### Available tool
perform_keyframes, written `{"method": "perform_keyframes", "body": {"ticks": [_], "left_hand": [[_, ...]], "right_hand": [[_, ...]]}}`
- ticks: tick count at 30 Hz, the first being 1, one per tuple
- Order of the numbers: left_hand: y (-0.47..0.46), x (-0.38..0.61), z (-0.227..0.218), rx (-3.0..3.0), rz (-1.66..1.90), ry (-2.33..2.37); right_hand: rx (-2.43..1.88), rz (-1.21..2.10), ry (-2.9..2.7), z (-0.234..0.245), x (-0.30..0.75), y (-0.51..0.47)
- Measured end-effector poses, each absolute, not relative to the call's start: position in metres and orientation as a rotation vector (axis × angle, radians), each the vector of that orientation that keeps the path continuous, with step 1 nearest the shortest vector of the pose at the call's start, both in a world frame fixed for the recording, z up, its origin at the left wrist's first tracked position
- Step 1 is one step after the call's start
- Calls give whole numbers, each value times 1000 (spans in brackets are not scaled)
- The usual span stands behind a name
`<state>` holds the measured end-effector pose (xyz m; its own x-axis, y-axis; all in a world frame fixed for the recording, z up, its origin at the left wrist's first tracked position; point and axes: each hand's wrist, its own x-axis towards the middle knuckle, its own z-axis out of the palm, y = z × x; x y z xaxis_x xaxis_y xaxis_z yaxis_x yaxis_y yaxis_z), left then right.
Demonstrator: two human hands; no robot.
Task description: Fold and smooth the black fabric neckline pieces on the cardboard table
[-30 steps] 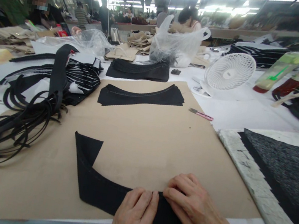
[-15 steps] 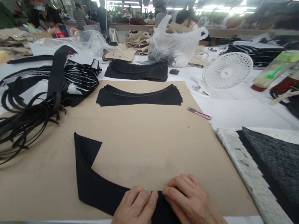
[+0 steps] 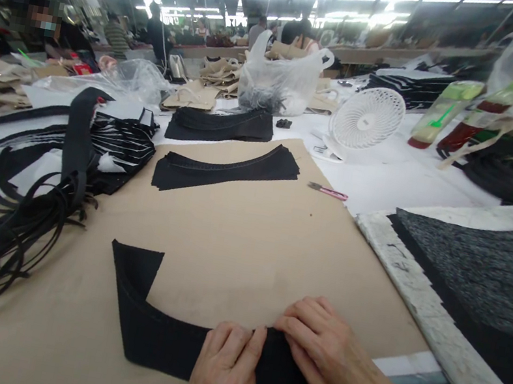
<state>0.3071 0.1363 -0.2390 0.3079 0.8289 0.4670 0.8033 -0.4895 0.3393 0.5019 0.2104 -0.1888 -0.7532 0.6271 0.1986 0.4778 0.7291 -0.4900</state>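
A curved black fabric piece [image 3: 148, 325] lies on the brown paper sheet [image 3: 239, 235] at the table's near edge. My left hand [image 3: 227, 372] rests flat on its middle, fingers together and stretched along the upper edge. My right hand [image 3: 324, 356] lies flat beside it, fingertips pressing the same edge of the fabric. Both hands touch each other at the fingertips. Further back on the paper sits a stack of similar curved black pieces [image 3: 226, 167].
A tangle of black straps [image 3: 13, 222] lies at left. A second black stack [image 3: 221, 125], a plastic bag [image 3: 280, 84], a white fan [image 3: 366, 119] and a pink cutter [image 3: 328, 192] sit behind. A grey speckled pad on a white board [image 3: 471, 269] is at right. Other people work beyond.
The view has drifted slightly right and down; my hands stay pressed on the black piece, almost unmoved.
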Motion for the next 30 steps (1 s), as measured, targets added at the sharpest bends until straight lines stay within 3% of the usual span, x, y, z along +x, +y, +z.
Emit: {"method": "perform_keyframes", "body": {"ticks": [22, 30], "left_hand": [[136, 311, -241, 2180, 1226, 1615], [133, 312, -242, 2304, 1244, 1616]], "right_hand": [[-922, 618, -2631, -183, 501, 209], [-816, 442, -2729, -186, 500, 210]]}}
